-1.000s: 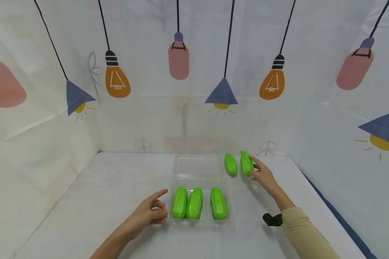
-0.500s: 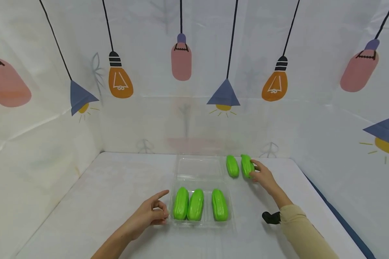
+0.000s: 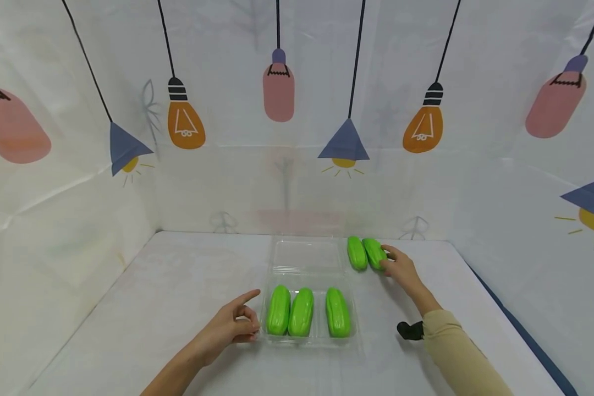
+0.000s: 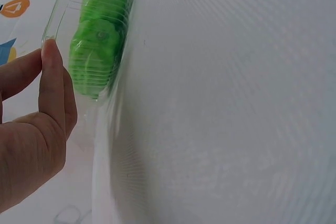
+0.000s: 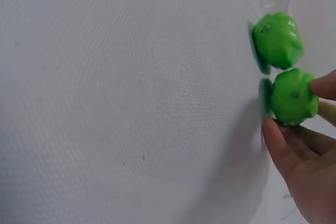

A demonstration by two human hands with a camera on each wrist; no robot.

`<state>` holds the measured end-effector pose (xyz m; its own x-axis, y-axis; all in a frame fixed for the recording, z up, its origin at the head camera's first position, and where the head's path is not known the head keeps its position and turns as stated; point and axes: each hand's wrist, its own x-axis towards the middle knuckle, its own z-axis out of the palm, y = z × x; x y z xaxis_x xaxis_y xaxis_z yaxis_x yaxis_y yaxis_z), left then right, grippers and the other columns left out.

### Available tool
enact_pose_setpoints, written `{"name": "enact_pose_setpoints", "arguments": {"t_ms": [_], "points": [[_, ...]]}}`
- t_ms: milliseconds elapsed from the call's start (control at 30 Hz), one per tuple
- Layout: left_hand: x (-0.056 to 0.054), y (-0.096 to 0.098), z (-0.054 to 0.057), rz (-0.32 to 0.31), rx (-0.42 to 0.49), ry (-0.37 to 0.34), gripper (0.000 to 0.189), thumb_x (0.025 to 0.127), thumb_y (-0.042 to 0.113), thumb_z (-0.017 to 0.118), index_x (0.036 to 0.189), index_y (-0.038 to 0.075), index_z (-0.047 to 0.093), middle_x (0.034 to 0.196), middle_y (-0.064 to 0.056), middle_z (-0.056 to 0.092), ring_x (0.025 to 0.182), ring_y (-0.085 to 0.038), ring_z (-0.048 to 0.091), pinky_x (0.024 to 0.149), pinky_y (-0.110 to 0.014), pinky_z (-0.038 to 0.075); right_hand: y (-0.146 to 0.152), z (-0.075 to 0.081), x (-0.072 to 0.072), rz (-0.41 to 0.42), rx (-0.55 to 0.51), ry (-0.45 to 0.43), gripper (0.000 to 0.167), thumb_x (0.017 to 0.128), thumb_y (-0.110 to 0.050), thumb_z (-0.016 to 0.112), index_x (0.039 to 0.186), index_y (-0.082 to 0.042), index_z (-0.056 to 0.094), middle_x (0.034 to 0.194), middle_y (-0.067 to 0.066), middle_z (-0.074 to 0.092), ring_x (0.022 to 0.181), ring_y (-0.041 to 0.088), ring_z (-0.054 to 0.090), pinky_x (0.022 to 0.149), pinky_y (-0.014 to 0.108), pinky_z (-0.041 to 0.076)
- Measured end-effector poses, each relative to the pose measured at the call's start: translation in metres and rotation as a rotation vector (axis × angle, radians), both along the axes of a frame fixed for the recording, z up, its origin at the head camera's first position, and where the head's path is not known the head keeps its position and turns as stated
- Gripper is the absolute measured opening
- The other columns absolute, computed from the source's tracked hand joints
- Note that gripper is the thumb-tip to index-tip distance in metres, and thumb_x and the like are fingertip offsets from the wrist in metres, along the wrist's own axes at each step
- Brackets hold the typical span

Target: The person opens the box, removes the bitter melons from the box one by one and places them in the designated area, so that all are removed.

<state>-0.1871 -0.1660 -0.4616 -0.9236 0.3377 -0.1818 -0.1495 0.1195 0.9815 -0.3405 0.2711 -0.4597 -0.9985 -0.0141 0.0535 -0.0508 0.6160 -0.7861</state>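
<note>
In the head view, my right hand (image 3: 401,272) holds a ridged, bright green toy cucumber (image 3: 374,253) at the back right of the table. In the right wrist view, my fingers are at two sides of this cucumber (image 5: 294,97). Its top leans left against a second toy cucumber (image 3: 357,253). At the front left, my left hand (image 3: 227,328) pinches the left rim of a clear plastic box (image 3: 318,340), index finger stretched out. Inside the box lie three more toy cucumbers (image 3: 301,312), two together on the left and one apart on the right.
The box's clear lid (image 3: 307,256) lies folded back behind it. A black object (image 3: 410,331) shows beside my right sleeve (image 3: 457,352). White sheets (image 3: 297,181) printed with lamps stand behind and beside the white table (image 3: 203,264).
The cucumber in my right hand has tilted left, its top coming against the cucumber beside it. The left hand stays at the box rim. The head view has shifted slightly.
</note>
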Motion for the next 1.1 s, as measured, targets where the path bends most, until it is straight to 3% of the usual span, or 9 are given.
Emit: {"name": "enact_pose_setpoints", "arguments": {"t_ms": [200,433,567,933,1100], "points": [[-0.0003,0.0014,0.0006,0.0,0.002,0.001,0.078,0.093,0.012,0.067,0.158,0.011,0.022,0.099,-0.007,0.055,0.087,-0.018,0.063,0.077,-0.03,0.06,-0.0008,-0.0022,0.0005,-0.005,0.022,0.024,0.058,0.094,-0.012,0.054,0.148,0.0,0.04,0.141,0.036,0.048,0.096,0.033,0.069,0.074,0.025,0.056],[-0.0008,0.0019,0.0005,0.001,-0.003,-0.003,0.078,0.093,0.013,0.067,0.158,0.012,0.023,0.099,-0.007,0.055,0.087,-0.018,0.063,0.077,-0.03,0.06,0.0007,-0.0055,0.0026,-0.003,0.117,0.047,0.059,0.095,-0.017,0.054,0.149,-0.001,0.038,0.139,0.035,0.051,0.122,0.046,0.057,0.093,0.047,0.055],[-0.0002,0.0017,0.0012,0.002,0.001,-0.004,0.079,0.093,0.012,0.067,0.158,0.011,0.023,0.099,-0.007,0.055,0.087,-0.018,0.064,0.077,-0.03,0.06,0.0005,-0.0049,0.0043,-0.001,0.165,0.062,0.06,0.095,-0.02,0.054,0.149,-0.001,0.038,0.136,0.033,0.054,0.12,0.047,0.058,0.097,0.054,0.051],[0.001,0.0016,0.0027,-0.006,0.005,0.005,0.079,0.094,0.012,0.066,0.159,0.012,0.021,0.099,-0.007,0.055,0.087,-0.018,0.064,0.078,-0.031,0.06,0.0016,-0.0025,0.0075,0.011,0.174,0.083,0.058,0.095,-0.021,0.056,0.147,-0.001,0.04,0.133,0.032,0.056,0.116,0.045,0.06,0.093,0.053,0.053],[0.0012,0.0017,0.0024,-0.007,0.007,0.007,0.079,0.094,0.012,0.066,0.159,0.012,0.021,0.099,-0.007,0.055,0.087,-0.018,0.064,0.078,-0.031,0.06,0.0035,-0.0002,0.0097,0.009,0.182,0.131,0.058,0.093,-0.019,0.058,0.146,0.0,0.042,0.132,0.033,0.057,0.113,0.046,0.062,0.093,0.055,0.052]]}}
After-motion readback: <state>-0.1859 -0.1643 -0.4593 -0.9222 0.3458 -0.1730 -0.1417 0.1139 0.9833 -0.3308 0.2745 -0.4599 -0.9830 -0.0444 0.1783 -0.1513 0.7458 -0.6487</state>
